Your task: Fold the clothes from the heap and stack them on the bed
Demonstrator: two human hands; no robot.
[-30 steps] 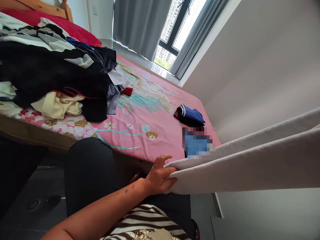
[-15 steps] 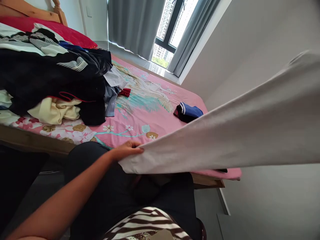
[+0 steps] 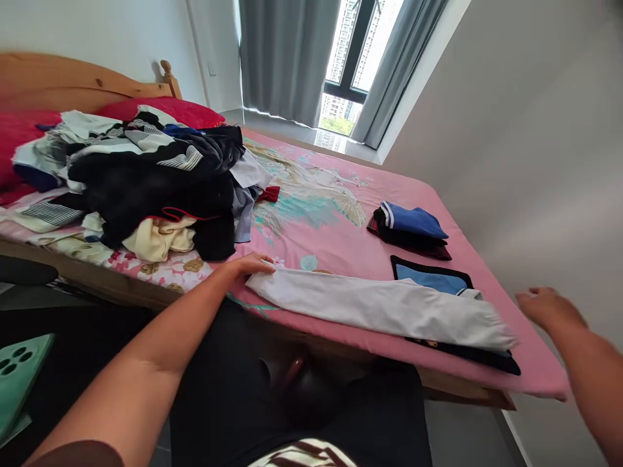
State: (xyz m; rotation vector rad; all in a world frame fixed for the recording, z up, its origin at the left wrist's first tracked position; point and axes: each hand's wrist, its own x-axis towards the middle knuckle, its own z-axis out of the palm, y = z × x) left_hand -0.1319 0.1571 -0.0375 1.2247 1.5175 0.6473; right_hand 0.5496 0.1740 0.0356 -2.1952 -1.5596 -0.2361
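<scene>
A pair of white trousers point(image 3: 379, 305), folded lengthwise into a long strip, lies along the near edge of the bed. My left hand point(image 3: 253, 264) pinches the narrow hem end at the left. My right hand point(image 3: 549, 310) is in the air past the wide end, apart from the cloth, fingers loosely stretched and somewhat blurred. Beneath the wide end, a blue and black garment point(image 3: 431, 277) is partly covered. Behind it sits a small stack of folded clothes with a blue one point(image 3: 416, 222) on top.
A large heap of loose clothes point(image 3: 156, 175) covers the left of the bed. Pink bedding point(image 3: 326, 250) shows in the middle. A wall point(image 3: 525, 162) borders the right side. At lower left, a green phone point(image 3: 24, 370) lies on a dark surface.
The white trousers, stretched up to the right in the air, have come down onto the bed. My right hand has come into view, off the cloth. My left hand keeps the hem.
</scene>
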